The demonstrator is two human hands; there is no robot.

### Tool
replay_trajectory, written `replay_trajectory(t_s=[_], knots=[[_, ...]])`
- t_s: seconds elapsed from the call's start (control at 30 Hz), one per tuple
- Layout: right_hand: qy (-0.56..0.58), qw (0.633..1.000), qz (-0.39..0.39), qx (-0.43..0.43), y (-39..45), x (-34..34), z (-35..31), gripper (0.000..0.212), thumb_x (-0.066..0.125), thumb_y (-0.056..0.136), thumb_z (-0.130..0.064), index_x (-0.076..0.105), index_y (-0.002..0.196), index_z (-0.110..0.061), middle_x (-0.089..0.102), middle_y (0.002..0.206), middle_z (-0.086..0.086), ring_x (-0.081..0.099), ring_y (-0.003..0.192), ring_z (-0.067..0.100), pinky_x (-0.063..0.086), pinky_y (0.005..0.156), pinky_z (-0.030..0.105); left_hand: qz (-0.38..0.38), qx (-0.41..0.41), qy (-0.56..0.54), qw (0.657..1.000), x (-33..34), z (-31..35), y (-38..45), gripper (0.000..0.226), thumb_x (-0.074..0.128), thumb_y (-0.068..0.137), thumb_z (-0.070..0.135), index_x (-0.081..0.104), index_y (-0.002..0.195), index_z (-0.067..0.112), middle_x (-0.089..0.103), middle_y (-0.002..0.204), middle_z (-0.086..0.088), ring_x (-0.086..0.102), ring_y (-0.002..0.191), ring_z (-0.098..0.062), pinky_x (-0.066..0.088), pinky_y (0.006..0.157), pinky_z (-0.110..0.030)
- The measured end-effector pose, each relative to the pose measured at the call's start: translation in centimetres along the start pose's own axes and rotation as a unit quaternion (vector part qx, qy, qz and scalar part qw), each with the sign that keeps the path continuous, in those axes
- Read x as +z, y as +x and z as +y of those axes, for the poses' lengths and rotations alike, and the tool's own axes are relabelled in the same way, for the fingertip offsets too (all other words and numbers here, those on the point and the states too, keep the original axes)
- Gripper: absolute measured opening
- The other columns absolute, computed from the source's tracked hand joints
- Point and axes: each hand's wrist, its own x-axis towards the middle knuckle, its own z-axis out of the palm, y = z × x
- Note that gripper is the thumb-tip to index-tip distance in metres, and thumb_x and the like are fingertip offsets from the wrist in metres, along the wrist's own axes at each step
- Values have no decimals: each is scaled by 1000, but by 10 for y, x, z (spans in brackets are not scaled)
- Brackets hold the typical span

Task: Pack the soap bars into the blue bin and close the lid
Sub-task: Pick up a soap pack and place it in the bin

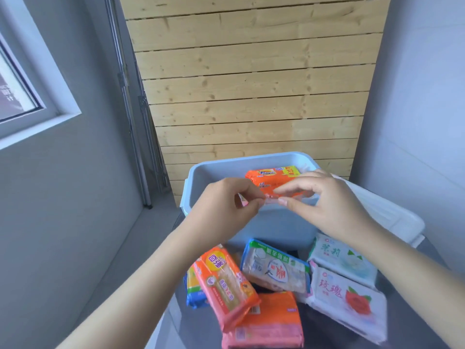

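Nearest, six wrapped soap packs [274, 270] lie unpacked on the grey bench [407, 328]. Above them, left hand [221, 210] and right hand [324, 205] pinch, fingers pressed together, an orange plastic-wrapped soap bar [271, 185] over the light-blue plastic bin [274, 222]. White lid [392, 215] off, right. Bin interior mostly hidden; count inside unknown.

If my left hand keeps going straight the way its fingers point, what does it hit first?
Probably the right hand: the left hand points rightward, pinching the same orange soap pack over the blue bin, with the fingertips nearly meeting. Depth is unclear.
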Motion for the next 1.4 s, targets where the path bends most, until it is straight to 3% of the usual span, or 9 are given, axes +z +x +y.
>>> replay_trajectory(t_s=[0.2,0.27,0.37,0.47,0.6,0.77,0.93,1.23,1.4], knots=[[15,995,-71,70,-59,21,12,14,74,76,-26,73,89,-30,64,82,-11,55,88,5,40,68,7,-50,-72,23,996,24,-9,-47,12,58,87,25,70,88,25,65,78,18,60,76,-2,42,66,-5],[22,990,-100,96,-66,31,20,15,75,76,-24,74,90,-28,63,80,-11,57,84,4,42,65,8,-54,-107,30,992,34,-18,-54,15,58,87,28,71,94,24,70,88,13,63,87,-7,49,82,-20],[-2,983,-135,127,-72,45,34,23,74,76,-25,73,99,-25,62,83,-14,58,75,-2,40,65,5,-50,-140,80,986,46,-36,-66,20,58,87,35,71,99,27,66,99,12,57,103,-12,39,99,-34],[-37,972,-180,148,-74,56,45,42,73,75,-33,65,116,-25,63,106,-12,60,96,4,43,81,16,-61,-186,109,974,48,-53,-73,25,61,85,39,68,107,30,57,118,8,47,118,-19,34,101,-34],[-35,957,-231,172,-73,61,46,68,73,71,-46,50,132,-27,59,127,-13,56,115,7,44,95,27,-65,-236,78,966,46,-60,-75,37,69,78,40,59,110,25,44,117,3,44,118,-21,43,96,-35],[-35,951,-250,181,-70,71,45,68,77,67,-45,51,127,-26,56,122,-4,56,106,11,40,80,23,-68,-319,77,942,41,-71,-77,68,75,67,52,44,118,18,46,121,-3,47,117,-24,45,92,-36],[-5,941,-263,212,-70,72,42,56,78,68,-40,48,113,-25,62,96,-12,55,69,-3,38,52,14,-102,-345,79,930,39,-79,-76,78,73,64,60,49,123,16,60,116,-2,55,109,-22,48,85,-34],[52,971,-143,187,-67,79,45,43,83,63,-21,49,87,-32,57,84,-14,57,82,10,43,77,29,-59,-344,-16,937,40,-86,-76,41,77,70,44,65,89,11,67,84,-5,63,75,-21,50,63,-30],[91,980,-54,170,-67,67,39,39,84,63,-18,54,79,-37,63,81,-18,58,75,-9,42,72,10,24,-342,-102,934,41,-94,-78,25,73,79,29,62,75,7,69,77,-10,59,60,-21,46,55,-27]])
